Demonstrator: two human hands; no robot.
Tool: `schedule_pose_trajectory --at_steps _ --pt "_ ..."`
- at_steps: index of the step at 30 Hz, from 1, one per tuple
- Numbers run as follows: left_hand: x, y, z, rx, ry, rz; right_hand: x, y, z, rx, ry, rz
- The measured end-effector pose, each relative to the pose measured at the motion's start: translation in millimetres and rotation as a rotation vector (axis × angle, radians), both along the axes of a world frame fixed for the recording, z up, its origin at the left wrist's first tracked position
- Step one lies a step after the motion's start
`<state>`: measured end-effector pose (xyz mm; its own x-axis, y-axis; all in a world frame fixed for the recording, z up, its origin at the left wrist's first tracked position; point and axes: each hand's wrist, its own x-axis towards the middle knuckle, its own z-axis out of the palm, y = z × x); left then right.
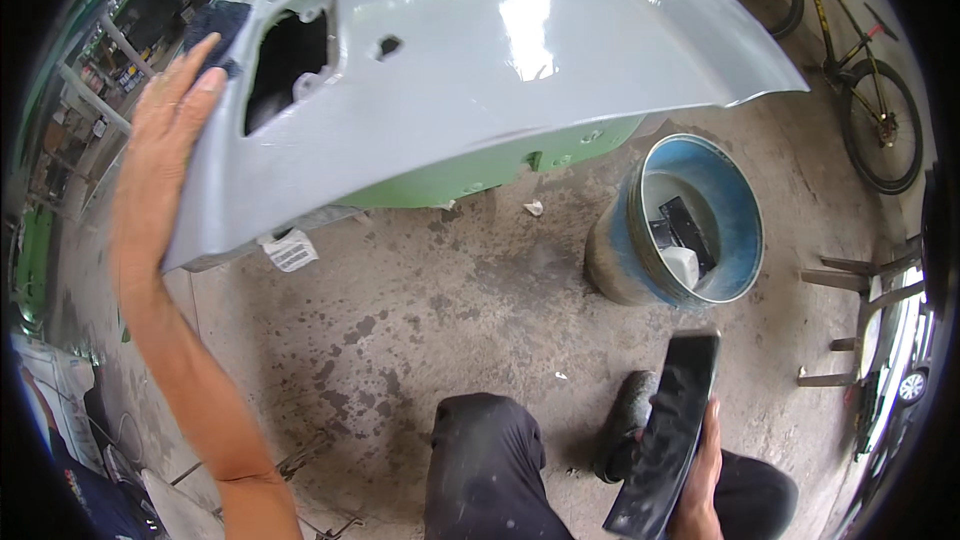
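My left hand (160, 155) reaches up along the left edge of a glossy grey vehicle body panel (430, 90). A dark, cloth-like pad (218, 28) lies against the panel edge under its fingertips, partly covered by them. Beside the pad, the panel has a large dark cut-out and a smaller hole. Low on the right, my right hand (702, 485) is closed around a long, flat black block (668, 430) with a wet, rippled face. The block is tilted above my knees, and its lower end hides part of my leg. Most of that hand's fingers are behind the block.
A blue bucket (640, 175) with murky water, black strips and a white object stands right of the panel. A bicycle (870, 90) leans at the far right, above a wooden stool (850, 280). Scraps of paper (290, 250) and wet spots mark the concrete floor.
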<state>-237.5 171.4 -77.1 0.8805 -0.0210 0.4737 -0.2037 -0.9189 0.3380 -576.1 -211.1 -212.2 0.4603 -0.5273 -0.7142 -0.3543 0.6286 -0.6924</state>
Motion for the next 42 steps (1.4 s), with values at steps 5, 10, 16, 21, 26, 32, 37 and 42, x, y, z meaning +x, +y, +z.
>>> schedule_pose_trajectory --at_steps 5,10,16,21,26,32,37,42 --pt "-2 -1 -4 -0.081 -0.005 0.057 -41 -14 -27 -0.189 0.017 -0.009" --pt "-4 -6 -4 -0.12 0.043 0.078 -79 -43 -45 -0.057 0.058 -0.095" --pt "-6 -9 -7 -0.052 -0.044 0.127 -91 -43 -52 0.045 0.068 -0.125" --pt "-5 -8 -7 -0.028 -0.064 0.095 -100 -50 -64 -0.027 0.092 -0.09" --pt "-4 -6 -6 -0.152 0.002 0.072 -107 -52 -74 0.011 0.109 -0.057" --pt "-9 -4 -6 -0.173 0.04 0.087 -107 -48 -75 -0.076 0.145 -0.036" --pt "-7 -4 -5 -0.183 0.026 0.069 -105 -49 -72 -0.03 0.105 -0.026" --pt "-8 -3 -2 -0.143 0.02 0.07 -100 -50 -59 -0.231 0.101 0.132"
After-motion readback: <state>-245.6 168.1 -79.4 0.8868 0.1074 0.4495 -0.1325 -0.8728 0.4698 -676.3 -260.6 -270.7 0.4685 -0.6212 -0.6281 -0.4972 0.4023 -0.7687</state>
